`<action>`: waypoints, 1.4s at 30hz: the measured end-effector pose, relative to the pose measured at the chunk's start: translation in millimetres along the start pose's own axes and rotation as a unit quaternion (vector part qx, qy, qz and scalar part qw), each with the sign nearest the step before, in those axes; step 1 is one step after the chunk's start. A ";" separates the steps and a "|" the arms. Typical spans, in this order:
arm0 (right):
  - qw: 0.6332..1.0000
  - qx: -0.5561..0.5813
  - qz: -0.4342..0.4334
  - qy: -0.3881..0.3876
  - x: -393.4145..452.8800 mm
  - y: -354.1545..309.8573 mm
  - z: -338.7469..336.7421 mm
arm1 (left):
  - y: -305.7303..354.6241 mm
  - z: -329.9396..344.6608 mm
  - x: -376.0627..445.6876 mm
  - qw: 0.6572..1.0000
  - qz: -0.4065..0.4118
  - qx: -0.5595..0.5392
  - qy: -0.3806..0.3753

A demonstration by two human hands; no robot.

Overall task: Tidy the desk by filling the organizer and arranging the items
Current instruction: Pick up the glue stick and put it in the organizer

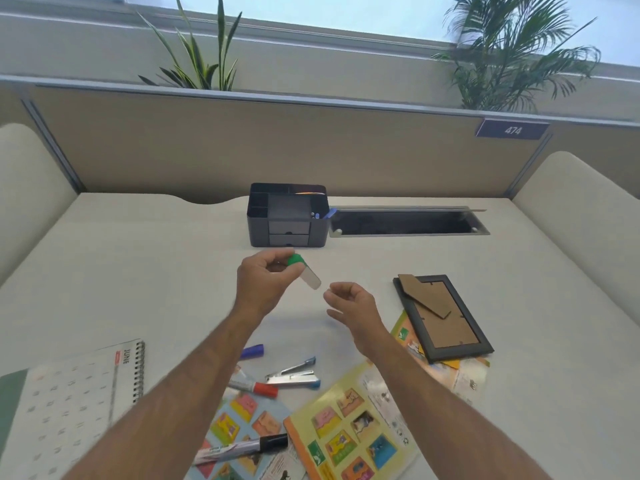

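Hands mid-air over counter (138, 271): left hand (263, 282) pinches green-capped marker (304, 273) at cap end, likely bound for black organizer (287, 214) just behind. Right hand (353, 303) half-curled, holds nothing visible. Stapler (294, 374), red marker (254, 386), black marker (242, 448), calendar (76, 403), frame (443, 318) wait nearer.

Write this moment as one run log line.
left hand: holds green-capped marker | right hand: open, empty | organizer: behind hands | stapler: on desk
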State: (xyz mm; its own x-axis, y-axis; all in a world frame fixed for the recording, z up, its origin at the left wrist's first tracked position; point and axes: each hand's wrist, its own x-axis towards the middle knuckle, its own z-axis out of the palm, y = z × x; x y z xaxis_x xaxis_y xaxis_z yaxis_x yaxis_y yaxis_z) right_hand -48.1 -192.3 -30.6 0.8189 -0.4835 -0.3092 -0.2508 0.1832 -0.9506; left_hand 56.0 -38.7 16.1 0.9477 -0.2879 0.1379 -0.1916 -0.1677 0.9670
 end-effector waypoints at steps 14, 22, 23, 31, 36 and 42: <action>0.749 -0.633 -0.194 -0.012 43.9 64.5 -21.1 | 7.8 -35.9 165.0 0.974 0.077 0.171 0.124; 0.745 -0.636 -0.204 -0.003 46.7 66.1 -21.3 | -23.5 -28.2 180.3 0.952 0.083 0.291 0.050; 0.745 -0.636 -0.202 -0.003 46.8 66.1 -21.4 | -27.1 -27.0 180.3 0.947 0.083 0.307 0.038; 0.746 -0.637 -0.194 -0.004 45.9 64.3 -20.5 | -42.3 -20.9 179.7 0.922 0.064 0.382 -0.004; 0.745 -0.642 -0.183 -0.010 45.8 63.2 -21.0 | -46.1 -21.0 173.2 0.915 0.098 0.391 0.008; 0.781 -0.600 -0.170 -0.037 45.8 56.6 -24.6 | -55.2 -19.1 145.4 0.908 0.168 0.381 0.038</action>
State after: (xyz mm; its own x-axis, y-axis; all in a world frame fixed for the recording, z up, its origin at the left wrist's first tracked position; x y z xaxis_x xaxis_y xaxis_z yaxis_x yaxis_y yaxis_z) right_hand -37.5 -225.1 -99.3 0.9596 -0.2716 -0.0733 -0.2803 -0.9005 -0.3325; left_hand 209.2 -53.3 -13.1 0.8119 -0.3834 0.4403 -0.5677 -0.6942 0.4425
